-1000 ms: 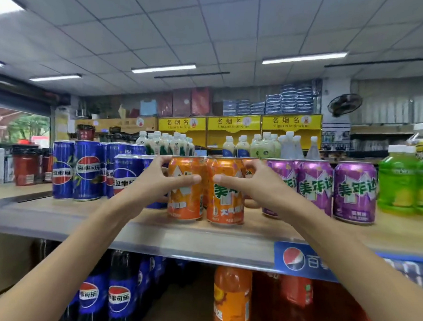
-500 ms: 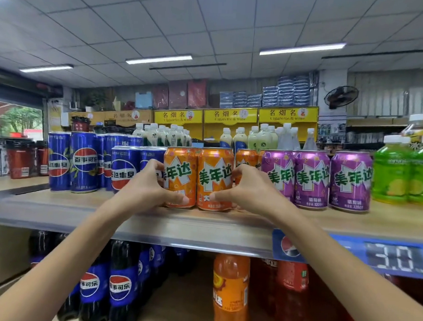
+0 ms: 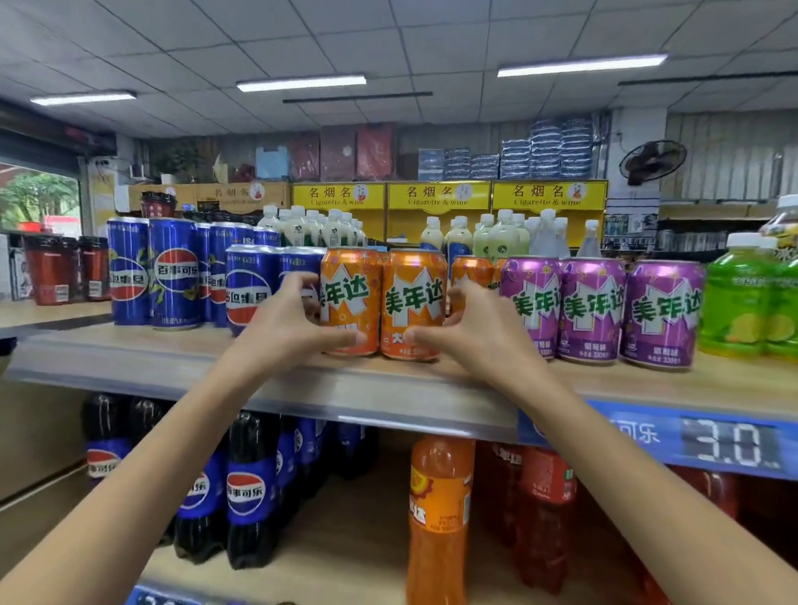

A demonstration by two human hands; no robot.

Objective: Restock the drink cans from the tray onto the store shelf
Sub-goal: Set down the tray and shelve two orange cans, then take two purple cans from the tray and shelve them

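Two orange cans stand upright side by side on the wooden shelf (image 3: 166, 360). My left hand (image 3: 291, 325) wraps the lower left side of the left orange can (image 3: 349, 295), thumb across its front. My right hand (image 3: 473, 337) wraps the lower right side of the right orange can (image 3: 413, 303), thumb on its front. More orange cans (image 3: 469, 271) stand behind them. Blue cola cans (image 3: 247, 286) stand to the left, purple grape cans (image 3: 591, 306) to the right. No tray is in view.
Green bottles (image 3: 754, 299) stand at the shelf's far right, dark red jars (image 3: 55, 269) at the far left. Pale bottles (image 3: 500, 238) line the back. Below the shelf edge with its blue price strip (image 3: 702, 439) stand cola bottles (image 3: 247, 492) and an orange bottle (image 3: 438, 519).
Both hands slid down from the middle of the two orange cans to their bases. The cans were turned so their labels face front, and they now stand straight on the shelf.
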